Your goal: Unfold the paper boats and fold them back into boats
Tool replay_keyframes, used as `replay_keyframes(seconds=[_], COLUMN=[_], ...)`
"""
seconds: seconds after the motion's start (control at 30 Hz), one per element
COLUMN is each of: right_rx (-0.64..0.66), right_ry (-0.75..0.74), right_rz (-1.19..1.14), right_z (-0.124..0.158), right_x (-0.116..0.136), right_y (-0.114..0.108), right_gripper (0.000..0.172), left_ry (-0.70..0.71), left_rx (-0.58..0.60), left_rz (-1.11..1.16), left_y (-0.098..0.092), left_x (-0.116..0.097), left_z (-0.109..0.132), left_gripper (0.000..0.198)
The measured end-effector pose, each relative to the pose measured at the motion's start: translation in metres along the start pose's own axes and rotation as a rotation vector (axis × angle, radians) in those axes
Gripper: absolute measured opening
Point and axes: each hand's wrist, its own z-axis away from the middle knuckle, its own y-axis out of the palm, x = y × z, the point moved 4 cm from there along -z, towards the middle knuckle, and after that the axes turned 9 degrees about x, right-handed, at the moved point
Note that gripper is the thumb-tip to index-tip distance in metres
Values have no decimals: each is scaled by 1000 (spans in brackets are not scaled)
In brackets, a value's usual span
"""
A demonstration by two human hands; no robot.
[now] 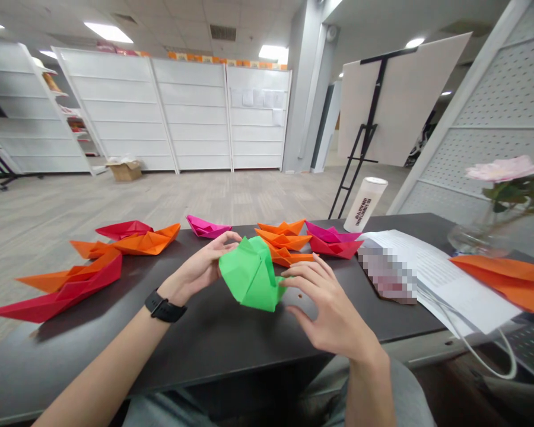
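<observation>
Partly hidden — green folded paper (249,274) between left hand (198,267), right hand (333,311).

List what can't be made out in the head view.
Green folded paper: far side hidden by the left hand.
Printed sheet: text too small to read.
Patch beside the sheet: pixel-blurred, item unknown.
White tube: label too small.
Pink flower: cut off by the right edge.
</observation>
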Motion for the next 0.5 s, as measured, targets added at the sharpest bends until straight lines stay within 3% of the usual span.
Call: replay_keyframes(seconds=[0.1,0.27,0.37,0.5], right_rx=[37,33,-44,-296], right_ry=[33,-5,12,158], right_rz=[-57,-271,-457,-745], right_z=[-3,-5,-6,-7], right_x=[7,10,4,-11], right_y=[5,13,16,18], right_gripper=[25,14,14,20], left_ry=[-25,-94,-5,107], left_rx=[-14,79,164,229], left_rz=[-40,-88,-123,-166], left_y=[0,3,8,12], left_x=[-1,1,-4,-9], left_z=[1,2,3,12], left_gripper=[15,11,35,56])
